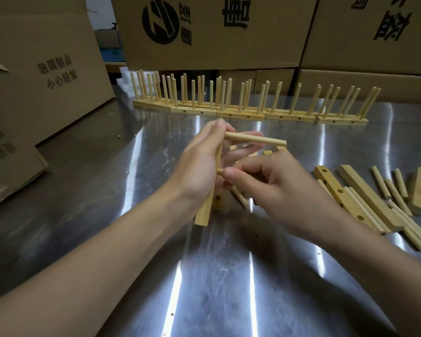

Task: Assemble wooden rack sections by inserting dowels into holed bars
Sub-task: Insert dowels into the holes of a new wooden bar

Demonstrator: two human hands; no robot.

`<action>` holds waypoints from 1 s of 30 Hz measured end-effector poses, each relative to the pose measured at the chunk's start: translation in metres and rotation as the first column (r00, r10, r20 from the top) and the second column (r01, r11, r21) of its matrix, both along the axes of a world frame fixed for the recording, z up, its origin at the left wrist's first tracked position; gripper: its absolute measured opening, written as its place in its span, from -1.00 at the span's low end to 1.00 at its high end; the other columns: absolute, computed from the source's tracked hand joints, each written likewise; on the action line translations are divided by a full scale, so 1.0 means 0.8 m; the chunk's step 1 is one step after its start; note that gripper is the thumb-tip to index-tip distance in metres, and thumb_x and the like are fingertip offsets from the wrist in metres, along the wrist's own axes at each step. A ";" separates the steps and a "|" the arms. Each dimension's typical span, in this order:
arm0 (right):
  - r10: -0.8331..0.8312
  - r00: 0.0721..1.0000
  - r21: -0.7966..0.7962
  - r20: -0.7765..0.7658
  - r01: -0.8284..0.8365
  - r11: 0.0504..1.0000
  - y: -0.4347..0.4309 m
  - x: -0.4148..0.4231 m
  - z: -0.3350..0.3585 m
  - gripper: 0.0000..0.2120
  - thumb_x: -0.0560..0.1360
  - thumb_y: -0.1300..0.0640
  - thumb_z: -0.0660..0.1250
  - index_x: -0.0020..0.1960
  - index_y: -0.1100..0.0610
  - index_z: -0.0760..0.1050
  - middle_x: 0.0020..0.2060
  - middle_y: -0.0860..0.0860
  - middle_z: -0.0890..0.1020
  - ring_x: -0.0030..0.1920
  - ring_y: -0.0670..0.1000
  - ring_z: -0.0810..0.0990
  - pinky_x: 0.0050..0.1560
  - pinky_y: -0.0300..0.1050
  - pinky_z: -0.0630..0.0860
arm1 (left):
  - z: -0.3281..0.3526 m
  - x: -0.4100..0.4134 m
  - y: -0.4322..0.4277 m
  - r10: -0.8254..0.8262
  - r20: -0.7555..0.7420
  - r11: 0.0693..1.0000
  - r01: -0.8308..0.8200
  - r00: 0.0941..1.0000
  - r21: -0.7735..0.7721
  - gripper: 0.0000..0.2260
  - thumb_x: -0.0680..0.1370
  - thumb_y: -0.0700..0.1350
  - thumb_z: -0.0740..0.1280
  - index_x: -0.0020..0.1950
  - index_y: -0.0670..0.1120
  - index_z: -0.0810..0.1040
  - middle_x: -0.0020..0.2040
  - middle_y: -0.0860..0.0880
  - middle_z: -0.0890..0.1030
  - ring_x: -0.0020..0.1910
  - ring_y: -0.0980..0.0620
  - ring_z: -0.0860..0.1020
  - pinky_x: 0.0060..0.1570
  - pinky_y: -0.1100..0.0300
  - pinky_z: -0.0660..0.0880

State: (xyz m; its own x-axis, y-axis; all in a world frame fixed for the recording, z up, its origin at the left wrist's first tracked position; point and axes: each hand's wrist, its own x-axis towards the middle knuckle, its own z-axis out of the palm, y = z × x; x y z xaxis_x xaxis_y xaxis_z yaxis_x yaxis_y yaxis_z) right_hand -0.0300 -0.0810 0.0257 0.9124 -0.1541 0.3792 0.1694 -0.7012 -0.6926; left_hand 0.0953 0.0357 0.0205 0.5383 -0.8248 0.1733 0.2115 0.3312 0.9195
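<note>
Left hand [199, 166] grips holed bar [204, 210]; right hand [275, 181] pinches dowel [220, 171].

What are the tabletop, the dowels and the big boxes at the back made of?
Tabletop: likely stainless steel, brushed, with streaky light reflections.
Dowels: pale bare wood, apparently unvarnished, matte.
Boxes: brown cardboard, matte, with black print.
</note>
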 end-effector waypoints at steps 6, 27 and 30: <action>-0.099 0.976 -0.239 0.193 0.145 0.960 0.013 0.001 -0.008 -0.80 0.61 -0.04 0.40 0.20 -0.04 0.67 -0.10 -0.29 0.64 -0.10 -0.21 0.61 -0.14 -0.35 0.45 | 0.004 0.026 0.010 0.041 -0.087 0.999 -0.042 0.995 -0.012 -0.72 0.80 0.05 0.07 0.17 -0.13 0.43 0.25 -0.25 0.70 0.28 -0.19 0.68 0.04 -0.05 0.70; -0.023 0.996 -0.332 0.089 0.051 0.942 0.001 0.009 -0.013 -0.73 0.72 -0.04 0.26 0.28 -0.02 0.66 0.09 -0.14 0.74 0.05 -0.07 0.70 -0.02 0.07 0.62 | -0.007 0.015 0.004 -0.013 -0.281 0.999 0.024 0.960 0.034 -0.72 0.78 0.10 0.11 0.15 -0.11 0.39 0.28 -0.22 0.70 0.27 -0.22 0.69 0.12 0.03 0.55; -0.038 0.992 -0.193 0.122 0.061 0.979 0.005 0.007 -0.015 -0.80 0.70 0.05 0.33 0.21 -0.01 0.72 -0.05 -0.20 0.74 -0.09 -0.17 0.68 -0.11 -0.19 0.54 | -0.005 0.008 0.005 -0.021 -0.219 1.000 0.024 0.975 0.011 -0.72 0.79 0.11 0.09 0.12 -0.09 0.39 0.28 -0.22 0.70 0.28 -0.22 0.68 0.17 -0.05 0.63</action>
